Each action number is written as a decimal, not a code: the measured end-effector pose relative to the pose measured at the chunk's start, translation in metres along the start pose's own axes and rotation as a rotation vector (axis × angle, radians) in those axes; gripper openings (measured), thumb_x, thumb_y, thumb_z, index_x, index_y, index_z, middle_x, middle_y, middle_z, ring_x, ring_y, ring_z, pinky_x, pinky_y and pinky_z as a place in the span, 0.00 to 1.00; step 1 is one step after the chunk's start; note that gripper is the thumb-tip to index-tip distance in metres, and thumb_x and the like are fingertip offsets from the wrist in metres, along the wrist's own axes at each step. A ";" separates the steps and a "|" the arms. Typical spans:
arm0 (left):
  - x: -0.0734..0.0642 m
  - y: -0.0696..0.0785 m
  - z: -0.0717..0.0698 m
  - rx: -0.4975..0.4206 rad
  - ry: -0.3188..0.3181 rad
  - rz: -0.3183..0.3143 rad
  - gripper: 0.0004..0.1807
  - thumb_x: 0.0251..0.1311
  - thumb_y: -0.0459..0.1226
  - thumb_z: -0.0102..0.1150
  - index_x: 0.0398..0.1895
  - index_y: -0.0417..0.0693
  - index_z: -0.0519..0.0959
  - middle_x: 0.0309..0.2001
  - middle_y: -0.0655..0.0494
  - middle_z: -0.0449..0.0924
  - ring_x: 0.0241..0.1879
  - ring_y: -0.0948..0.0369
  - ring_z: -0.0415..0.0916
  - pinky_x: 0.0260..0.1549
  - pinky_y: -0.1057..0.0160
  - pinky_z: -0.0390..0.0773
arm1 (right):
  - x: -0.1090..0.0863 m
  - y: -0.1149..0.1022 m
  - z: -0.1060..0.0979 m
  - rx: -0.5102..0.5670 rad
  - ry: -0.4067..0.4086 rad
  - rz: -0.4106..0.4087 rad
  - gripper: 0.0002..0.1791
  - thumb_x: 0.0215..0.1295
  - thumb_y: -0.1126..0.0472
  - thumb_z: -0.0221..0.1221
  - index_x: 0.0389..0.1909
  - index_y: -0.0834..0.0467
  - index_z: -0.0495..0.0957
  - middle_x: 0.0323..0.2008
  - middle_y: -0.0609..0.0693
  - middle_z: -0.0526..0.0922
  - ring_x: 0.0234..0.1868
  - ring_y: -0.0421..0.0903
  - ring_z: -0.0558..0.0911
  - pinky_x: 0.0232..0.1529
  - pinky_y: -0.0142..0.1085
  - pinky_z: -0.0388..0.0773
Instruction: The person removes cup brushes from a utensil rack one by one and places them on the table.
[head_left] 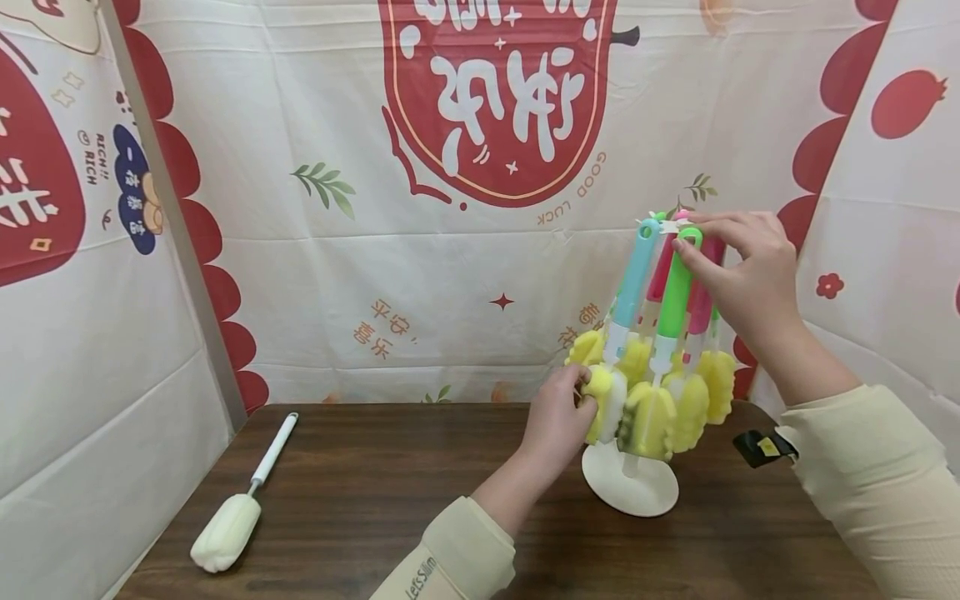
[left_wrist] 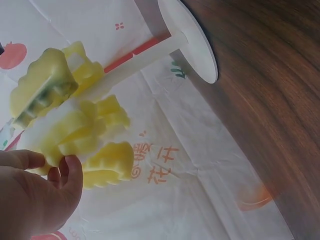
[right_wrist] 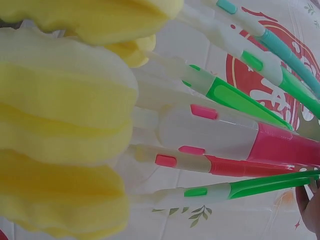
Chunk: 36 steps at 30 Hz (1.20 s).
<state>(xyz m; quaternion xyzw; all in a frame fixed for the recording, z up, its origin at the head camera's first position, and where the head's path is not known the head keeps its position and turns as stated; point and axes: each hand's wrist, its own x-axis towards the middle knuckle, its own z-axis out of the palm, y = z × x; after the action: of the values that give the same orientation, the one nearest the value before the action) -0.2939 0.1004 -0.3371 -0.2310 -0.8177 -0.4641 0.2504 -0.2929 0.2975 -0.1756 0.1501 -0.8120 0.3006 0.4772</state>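
Several sponge brushes with yellow and white heads hang around a white stand [head_left: 630,492] at the right of the table. Their handles are blue, green and pink. With curled fingers, my left hand [head_left: 555,414] pinches the yellow sponge head [left_wrist: 70,135] of one brush on the stand's left side. My right hand [head_left: 757,271] is at the top of the stand, its thumb against the upper end of a green-handled brush [head_left: 677,287] and its fingers over the hooks. In the right wrist view, pink-handled brushes [right_wrist: 285,145] cross the middle, and only fingertips show at the edge.
A white-handled brush [head_left: 227,529] with a cream sponge head lies on the left of the dark wooden table [head_left: 390,492]. Printed cloth [head_left: 337,275] hangs behind and at both sides. A black tag [head_left: 763,447] hangs by my right sleeve.
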 end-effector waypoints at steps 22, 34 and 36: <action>-0.015 -0.002 -0.027 0.107 0.034 0.056 0.10 0.57 0.27 0.62 0.40 0.44 0.77 0.37 0.56 0.77 0.33 0.62 0.77 0.30 0.75 0.74 | 0.001 -0.001 0.000 -0.004 0.006 -0.005 0.21 0.64 0.51 0.63 0.53 0.59 0.82 0.53 0.54 0.81 0.56 0.42 0.66 0.35 0.18 0.64; -0.027 -0.004 -0.049 0.132 0.055 0.029 0.11 0.56 0.29 0.66 0.40 0.44 0.77 0.36 0.57 0.79 0.32 0.63 0.77 0.28 0.73 0.75 | -0.001 -0.001 0.000 -0.023 -0.009 0.007 0.22 0.65 0.51 0.62 0.56 0.58 0.81 0.54 0.53 0.81 0.57 0.44 0.66 0.35 0.16 0.63; -0.030 -0.004 -0.052 0.134 0.066 0.028 0.11 0.55 0.29 0.66 0.40 0.44 0.78 0.35 0.57 0.79 0.33 0.63 0.77 0.28 0.73 0.75 | -0.001 0.000 0.000 -0.025 -0.007 0.001 0.22 0.65 0.51 0.62 0.56 0.58 0.81 0.55 0.53 0.81 0.57 0.44 0.66 0.35 0.16 0.62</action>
<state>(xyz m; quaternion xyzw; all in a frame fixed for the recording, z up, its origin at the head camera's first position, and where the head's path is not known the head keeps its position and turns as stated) -0.2636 0.0482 -0.3353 -0.2096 -0.8348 -0.4123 0.2987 -0.2925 0.2971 -0.1762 0.1450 -0.8174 0.2902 0.4761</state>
